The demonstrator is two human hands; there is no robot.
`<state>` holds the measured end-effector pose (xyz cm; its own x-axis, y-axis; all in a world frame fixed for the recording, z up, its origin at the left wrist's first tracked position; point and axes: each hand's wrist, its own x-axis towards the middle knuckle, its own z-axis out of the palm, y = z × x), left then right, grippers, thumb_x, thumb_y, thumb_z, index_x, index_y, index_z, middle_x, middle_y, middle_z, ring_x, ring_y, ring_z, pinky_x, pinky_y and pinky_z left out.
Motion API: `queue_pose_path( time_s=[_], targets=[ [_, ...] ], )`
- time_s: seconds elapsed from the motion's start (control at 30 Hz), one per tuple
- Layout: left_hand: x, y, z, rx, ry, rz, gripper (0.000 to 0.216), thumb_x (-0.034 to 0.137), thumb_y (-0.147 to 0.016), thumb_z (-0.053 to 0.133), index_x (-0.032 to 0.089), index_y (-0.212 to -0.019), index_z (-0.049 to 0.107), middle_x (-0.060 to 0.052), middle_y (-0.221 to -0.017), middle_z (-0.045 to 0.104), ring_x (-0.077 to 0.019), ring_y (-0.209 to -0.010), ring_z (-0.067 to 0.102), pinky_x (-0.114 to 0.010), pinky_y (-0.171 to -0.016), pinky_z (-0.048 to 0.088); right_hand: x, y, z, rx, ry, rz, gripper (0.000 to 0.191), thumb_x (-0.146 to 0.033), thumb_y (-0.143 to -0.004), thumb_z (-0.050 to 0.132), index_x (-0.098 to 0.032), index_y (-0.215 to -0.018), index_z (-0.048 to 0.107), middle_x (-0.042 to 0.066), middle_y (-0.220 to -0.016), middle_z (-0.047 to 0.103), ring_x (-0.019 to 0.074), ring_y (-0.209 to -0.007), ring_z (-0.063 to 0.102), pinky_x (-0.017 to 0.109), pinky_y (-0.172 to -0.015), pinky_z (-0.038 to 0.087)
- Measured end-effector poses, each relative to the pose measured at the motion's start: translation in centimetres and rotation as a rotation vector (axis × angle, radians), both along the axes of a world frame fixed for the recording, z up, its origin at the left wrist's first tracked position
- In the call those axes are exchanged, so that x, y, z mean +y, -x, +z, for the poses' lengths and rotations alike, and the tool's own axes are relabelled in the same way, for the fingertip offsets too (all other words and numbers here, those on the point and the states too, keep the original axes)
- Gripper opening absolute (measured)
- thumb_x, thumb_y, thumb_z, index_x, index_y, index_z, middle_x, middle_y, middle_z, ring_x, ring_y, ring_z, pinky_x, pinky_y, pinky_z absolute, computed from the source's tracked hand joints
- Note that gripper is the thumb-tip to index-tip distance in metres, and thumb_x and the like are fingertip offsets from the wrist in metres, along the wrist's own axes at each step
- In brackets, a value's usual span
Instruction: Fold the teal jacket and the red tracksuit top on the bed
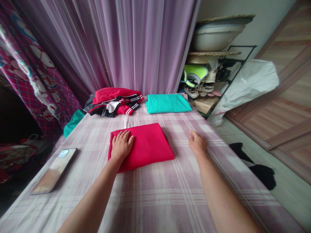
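Observation:
A folded red garment [148, 147] lies flat near the middle of the cloth-covered table. My left hand [121, 145] rests on its left part, fingers stretched out flat. To the right of the garment, apart from it, is my right hand [198, 142], with its fingers curled closed over the tablecloth. What those fingers hold, if anything, is hidden. Farther back sits a folded turquoise garment [168, 103]. Left of that is a loose heap of red and dark clothes [115, 100] with striped edges.
A phone [54, 171] lies on the checked tablecloth [155, 200] at the left. Green cloth [74, 123] hangs by the far left corner. Beyond the right edge stand a shoe rack [228, 53], a white plastic bag [250, 84] and dark cloth [262, 176] on the floor. Purple curtains [145, 45] hang behind.

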<state>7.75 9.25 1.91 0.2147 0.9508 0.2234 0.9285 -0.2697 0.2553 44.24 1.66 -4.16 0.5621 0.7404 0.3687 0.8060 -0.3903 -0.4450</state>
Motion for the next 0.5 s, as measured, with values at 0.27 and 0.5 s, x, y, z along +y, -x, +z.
queue_pose_path(
  time_s=[0.27, 0.5],
  targets=[
    [0.0, 0.0, -0.1, 0.015, -0.002, 0.007, 0.047, 0.043, -0.100, 0.038, 0.023, -0.138, 0.057, -0.009, -0.149, 0.055, -0.0283, -0.142, 0.043, -0.054, -0.119, 0.030, -0.1, 0.2, 0.1, -0.028, 0.016, -0.005, 0.038, -0.020, -0.084, 0.048, -0.019, -0.115, 0.069, 0.013, -0.109, 0.075, 0.0268, -0.104, 0.066, 0.041, -0.095, 0.047],
    [-0.4, -0.2, 0.3, 0.030, 0.003, 0.005, 0.049, 0.042, -0.100, 0.037, 0.020, -0.138, 0.057, -0.010, -0.149, 0.055, -0.0292, -0.143, 0.042, -0.054, -0.119, 0.030, 0.5, 5.3, 3.0, -0.044, -0.191, 0.229, 0.040, -0.027, -0.091, 0.042, -0.013, -0.120, 0.065, 0.019, -0.137, 0.061, 0.0285, -0.128, 0.056, 0.043, -0.107, 0.044]
  ],
)
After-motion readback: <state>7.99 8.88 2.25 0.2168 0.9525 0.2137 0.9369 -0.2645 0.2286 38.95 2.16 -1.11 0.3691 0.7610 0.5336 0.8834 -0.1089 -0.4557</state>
